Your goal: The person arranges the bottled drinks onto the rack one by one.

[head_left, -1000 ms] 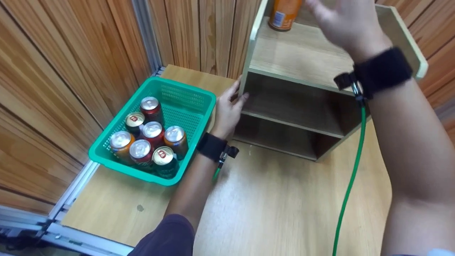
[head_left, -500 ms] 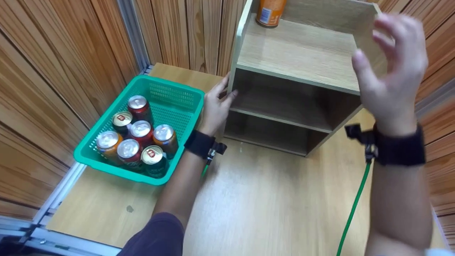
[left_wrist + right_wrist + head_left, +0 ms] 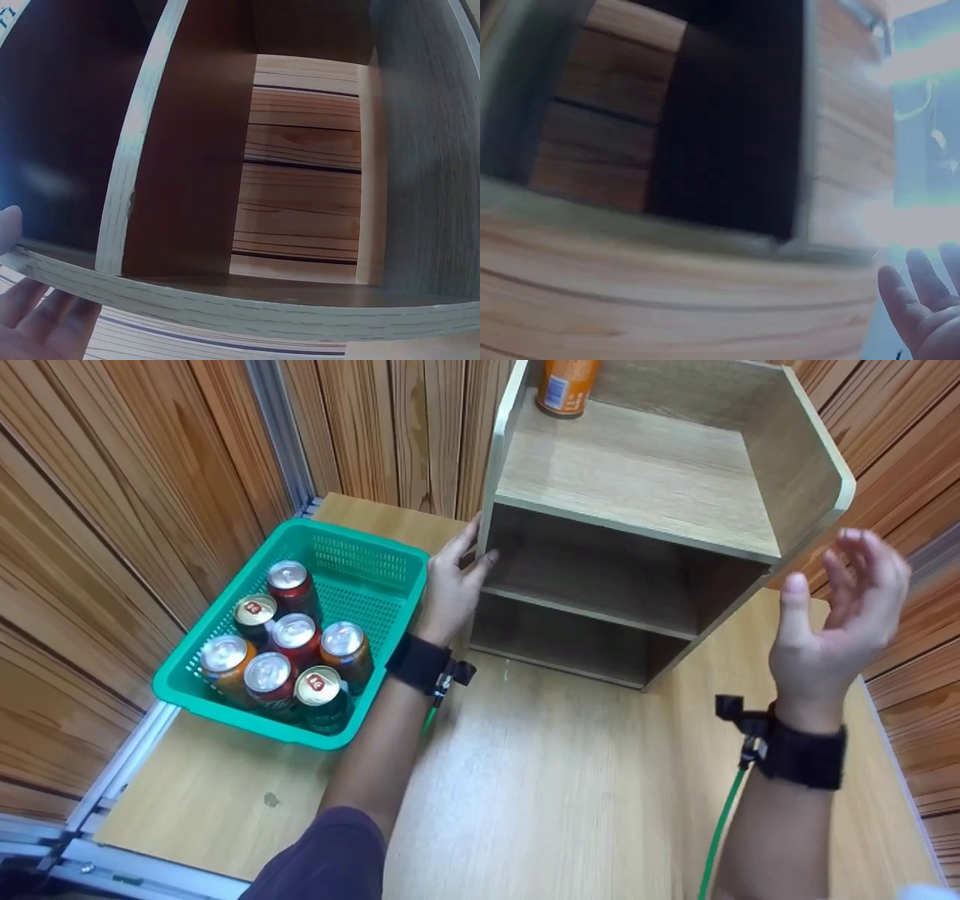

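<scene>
No word or number can be read. The orange can point(image 3: 564, 386) on the top shelf carries a pale label panel, too small to read. Two can lids point(image 3: 256, 607) in the green basket point(image 3: 367, 556) bear red-and-white marks, illegible.

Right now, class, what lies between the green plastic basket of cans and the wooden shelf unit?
In the head view, the left hand lies between the green plastic basket and the wooden shelf unit, fingers on its side edge.
</scene>
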Demonstrator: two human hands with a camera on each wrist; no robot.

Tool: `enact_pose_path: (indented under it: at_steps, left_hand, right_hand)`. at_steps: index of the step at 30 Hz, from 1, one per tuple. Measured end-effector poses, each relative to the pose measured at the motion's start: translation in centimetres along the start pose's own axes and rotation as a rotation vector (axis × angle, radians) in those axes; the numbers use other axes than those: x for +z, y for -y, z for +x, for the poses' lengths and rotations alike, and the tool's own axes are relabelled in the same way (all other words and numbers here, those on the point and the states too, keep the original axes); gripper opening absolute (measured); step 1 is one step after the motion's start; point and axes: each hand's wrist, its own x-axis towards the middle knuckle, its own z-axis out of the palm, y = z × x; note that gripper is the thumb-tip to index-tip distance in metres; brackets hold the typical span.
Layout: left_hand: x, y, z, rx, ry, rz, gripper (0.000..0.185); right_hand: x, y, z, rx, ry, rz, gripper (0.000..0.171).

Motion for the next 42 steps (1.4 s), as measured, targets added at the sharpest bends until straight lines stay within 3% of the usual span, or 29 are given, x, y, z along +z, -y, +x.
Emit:
enact_pose_path:
  at_steps: [9,12,15,20,24,30,32,34,37,42]
  left_hand:
    - [0.2,0.1,-0.2,-0.022,0.012,-0.013,0.049]
    - [0.2,0.1,-0.1,-0.031,0.010,-0.023,0.049]
    - [0.4,1.3,0.1,-0.020,0.012,-0.030,0.050]
    - [0.7,2.5,0.0,-0.005,0.004,0.038,0.049]
    - [0.1,1.3,-0.4,-0.028,0.005,0.084,0.047]
    - [-1.6,-1.4,-1.1,-0.140,0.092,0.136,0.050]
    - [-2.2,-2.4,-1.3,-0.145,0.114,0.157,0.050]
    - [-3.1,-3.5,-1.4,-0.124,0.128,0.159,0.049]
    - [-4.9,-5.2,-1.5,-0.036,0.124,0.150,0.043]
    - [-8.9,-7.9,-1.9,0.105,0.108,0.220,0.036]
  right_hand:
    - [-2.9,-6.5,-5.0,0.280,-0.107,0.015,0.049]
    - [-2.9,-8.5,-6.6,0.345,-0.065,0.021,0.047]
    - [-2.6,-10.1,-7.9,0.375,0.011,0.028,0.047]
    - [-2.4,-11.4,-9.1,0.415,0.094,0.026,0.053]
    - [-2.1,-11.7,-9.7,0.431,0.146,-0.072,0.051]
    - [-1.5,-12.0,-10.4,0.394,0.180,-0.200,0.039]
    - [-1.6,-12.5,-10.7,0.387,0.174,-0.232,0.038]
    - [-1.8,-13.1,-10.9,0.383,0.170,-0.264,0.038]
    - [-2.1,-14.1,-11.1,0.371,0.165,-0.304,0.036]
    - [-2.1,-14.2,-10.8,0.375,0.155,-0.333,0.032]
